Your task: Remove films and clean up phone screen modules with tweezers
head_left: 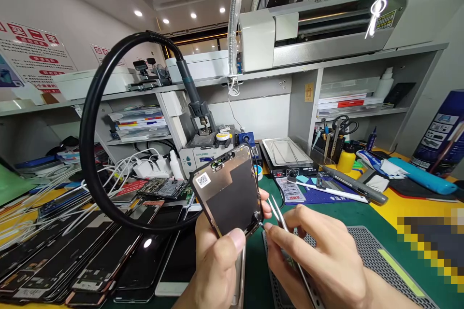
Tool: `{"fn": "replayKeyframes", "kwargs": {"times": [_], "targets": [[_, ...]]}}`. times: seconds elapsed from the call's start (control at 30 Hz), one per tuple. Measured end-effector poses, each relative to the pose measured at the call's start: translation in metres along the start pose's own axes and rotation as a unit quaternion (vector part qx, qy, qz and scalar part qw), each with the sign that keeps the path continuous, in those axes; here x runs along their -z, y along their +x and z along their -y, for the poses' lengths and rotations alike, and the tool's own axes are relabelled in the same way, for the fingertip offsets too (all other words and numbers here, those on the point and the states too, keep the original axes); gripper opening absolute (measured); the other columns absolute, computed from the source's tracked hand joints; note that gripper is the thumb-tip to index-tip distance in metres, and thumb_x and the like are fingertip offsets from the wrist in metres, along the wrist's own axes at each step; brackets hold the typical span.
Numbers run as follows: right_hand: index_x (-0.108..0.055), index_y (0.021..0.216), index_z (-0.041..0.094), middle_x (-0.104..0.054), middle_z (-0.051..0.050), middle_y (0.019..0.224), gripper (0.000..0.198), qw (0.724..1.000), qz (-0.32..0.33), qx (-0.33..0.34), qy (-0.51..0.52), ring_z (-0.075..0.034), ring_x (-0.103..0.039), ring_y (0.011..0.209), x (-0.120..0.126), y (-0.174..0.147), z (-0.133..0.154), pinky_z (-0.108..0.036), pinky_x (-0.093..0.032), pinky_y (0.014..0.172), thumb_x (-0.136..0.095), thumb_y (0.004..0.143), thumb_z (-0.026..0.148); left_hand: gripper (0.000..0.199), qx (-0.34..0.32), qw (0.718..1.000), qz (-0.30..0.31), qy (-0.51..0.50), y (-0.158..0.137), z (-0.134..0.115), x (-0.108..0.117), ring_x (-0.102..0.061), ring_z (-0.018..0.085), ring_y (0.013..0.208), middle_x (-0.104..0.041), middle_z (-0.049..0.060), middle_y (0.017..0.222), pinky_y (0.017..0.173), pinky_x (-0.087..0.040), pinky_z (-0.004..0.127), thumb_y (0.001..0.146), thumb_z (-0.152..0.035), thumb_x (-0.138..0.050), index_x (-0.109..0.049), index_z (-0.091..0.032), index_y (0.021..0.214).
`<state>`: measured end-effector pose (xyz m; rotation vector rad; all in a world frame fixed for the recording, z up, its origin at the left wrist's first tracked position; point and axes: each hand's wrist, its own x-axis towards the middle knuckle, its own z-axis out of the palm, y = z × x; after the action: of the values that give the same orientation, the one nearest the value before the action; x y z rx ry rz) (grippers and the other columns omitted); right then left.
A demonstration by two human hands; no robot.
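My left hand (221,260) is closed around a phone screen assembly (228,198), thumb on its lower edge and fingertips behind its right side. Tilted toward me, the screen's back shows a dark panel, a copper-toned border and a small white code label (203,180). A pair of metal tweezers (284,224) is gripped in my right hand (319,256), tips pointing up and left, slightly apart. My right fingertips come close to the screen's lower right corner; whether they pinch a small part there is unclear. Below lies a grey perforated mat (377,251).
Several phone screens (105,251) lie in a row at left. A thick black hose (87,120) arcs over them to a hot air station (203,152). Behind my hands stand a heating plate (288,154), a white pen-like tool (329,188), a yellow bottle (347,158) and a blue spray can (440,135).
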<state>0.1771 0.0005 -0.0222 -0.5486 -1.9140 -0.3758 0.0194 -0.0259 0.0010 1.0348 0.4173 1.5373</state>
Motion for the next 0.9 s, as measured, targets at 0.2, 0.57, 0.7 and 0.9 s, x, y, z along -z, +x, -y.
{"fn": "replayKeyframes", "kwargs": {"times": [0.2, 0.57, 0.7, 0.9], "targets": [[-0.073, 0.084, 0.01, -0.052, -0.006, 0.07, 0.008, 1.0, -0.007, 0.006, 0.011, -0.013, -0.035, 0.059, 0.0012, -0.0013, 0.0004, -0.025, -0.033, 0.049, -0.068, 0.079, 0.007, 0.037, -0.001, 0.999, 0.022, 0.033, 0.0023, -0.0006, 0.003, -0.064, 0.029, 0.1, -0.07, 0.006, 0.104, 0.095, -0.053, 0.048, 0.078, -0.024, -0.061, -0.073, -0.029, 0.113], [-0.073, 0.082, 0.01, -0.051, -0.006, 0.069, 0.008, 1.0, -0.004, 0.002, 0.0, -0.013, -0.036, 0.059, 0.0038, -0.0002, 0.0028, -0.025, -0.032, 0.049, -0.066, 0.08, 0.007, 0.035, -0.02, 0.999, -0.007, 0.029, 0.0004, 0.0024, -0.0018, -0.064, 0.028, 0.097, -0.071, 0.006, 0.103, 0.093, -0.053, 0.044, 0.078, -0.024, -0.06, -0.074, -0.026, 0.11], [-0.073, 0.083, 0.009, -0.051, -0.007, 0.07, 0.008, 1.0, 0.0, 0.007, 0.002, -0.014, -0.036, 0.059, 0.003, 0.0008, 0.0021, -0.025, -0.032, 0.049, -0.066, 0.079, 0.006, 0.037, -0.011, 1.0, -0.022, 0.014, -0.0018, 0.0027, -0.0029, -0.065, 0.028, 0.098, -0.071, 0.007, 0.104, 0.094, -0.053, 0.046, 0.078, -0.022, -0.06, -0.072, -0.026, 0.112], [-0.073, 0.083, 0.01, -0.051, -0.006, 0.069, 0.009, 1.0, -0.003, 0.003, 0.004, -0.014, -0.036, 0.059, 0.0009, 0.0005, 0.0033, -0.025, -0.032, 0.049, -0.065, 0.08, 0.006, 0.032, 0.001, 0.999, -0.033, 0.009, -0.0028, 0.0011, -0.0034, -0.065, 0.03, 0.1, -0.072, 0.007, 0.105, 0.094, -0.053, 0.048, 0.077, -0.024, -0.062, -0.073, -0.025, 0.107]]}}
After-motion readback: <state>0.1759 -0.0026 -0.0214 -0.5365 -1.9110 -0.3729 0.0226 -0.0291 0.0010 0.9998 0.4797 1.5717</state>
